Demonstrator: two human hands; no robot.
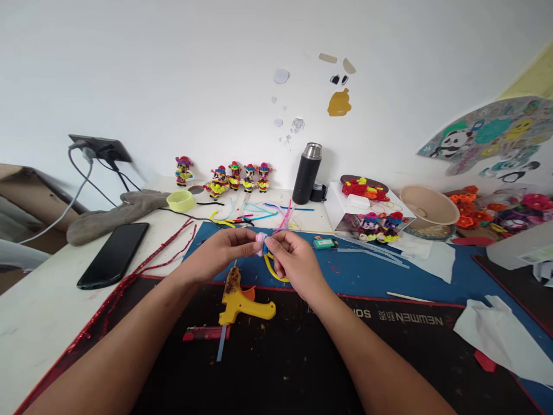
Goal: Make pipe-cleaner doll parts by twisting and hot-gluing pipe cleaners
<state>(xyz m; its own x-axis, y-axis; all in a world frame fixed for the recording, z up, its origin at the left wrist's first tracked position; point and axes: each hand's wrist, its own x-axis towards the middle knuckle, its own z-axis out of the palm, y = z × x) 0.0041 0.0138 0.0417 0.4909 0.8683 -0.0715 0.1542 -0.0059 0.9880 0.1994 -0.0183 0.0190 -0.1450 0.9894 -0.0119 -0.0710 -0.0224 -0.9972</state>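
Note:
Over the blue mat, both hands meet at a small fuzzy pink and blue pipe-cleaner piece (260,243). My left hand (231,248) pinches its pink side between thumb and fingers. At the blue side, my right hand (296,259) is closed in a pinch too. Below the fingers curves a yellow pipe cleaner (272,271); whether it joins the piece cannot be told. Just under the hands lies a yellow glue gun (242,305), with a glue stick (222,344) sticking out of its back. A red lighter (201,333) rests beside it.
Pipe-cleaner dolls (249,177) line the wall, with a black thermos (307,173) to their right. A phone (114,255) and red tinsel stems (147,264) lie left. To the right are a white box (339,208), a beige bowl (432,204) and white paper (503,337).

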